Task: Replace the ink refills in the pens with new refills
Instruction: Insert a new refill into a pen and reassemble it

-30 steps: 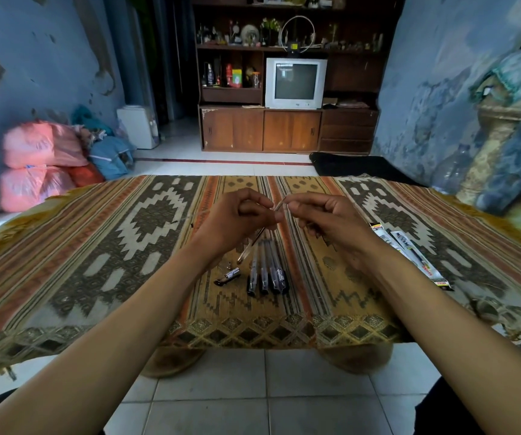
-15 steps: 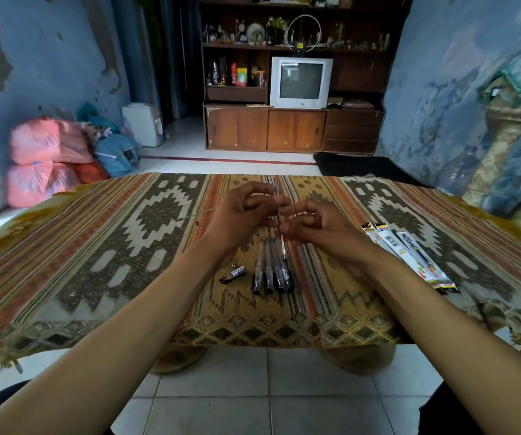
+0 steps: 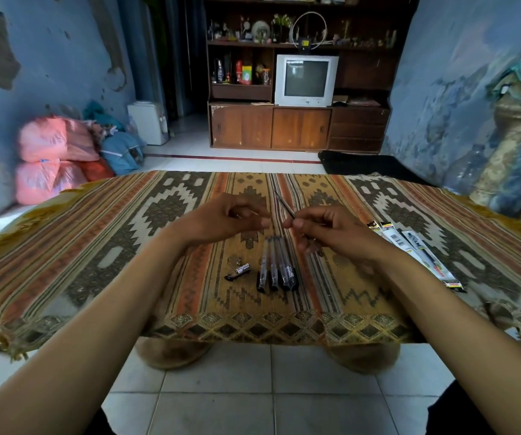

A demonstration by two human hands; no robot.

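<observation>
The right hand (image 3: 325,233) pinches a thin dark refill (image 3: 284,205) between thumb and forefinger, its free end slanting toward the upper middle of the frame. The left hand (image 3: 221,222) has its fingers curled in; whether that grip holds some small part, I cannot tell. Just below the hands, four pens (image 3: 276,265) lie side by side on the patterned counter (image 3: 96,246), a small dark cap-like piece (image 3: 238,271) left of them. Refill packets (image 3: 416,249) lie at centre right.

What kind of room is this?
Likely a home living room: an old CRT television sits in a wooden cabinet with knick-knack shelves, and a low table under a woven cloth.
</observation>
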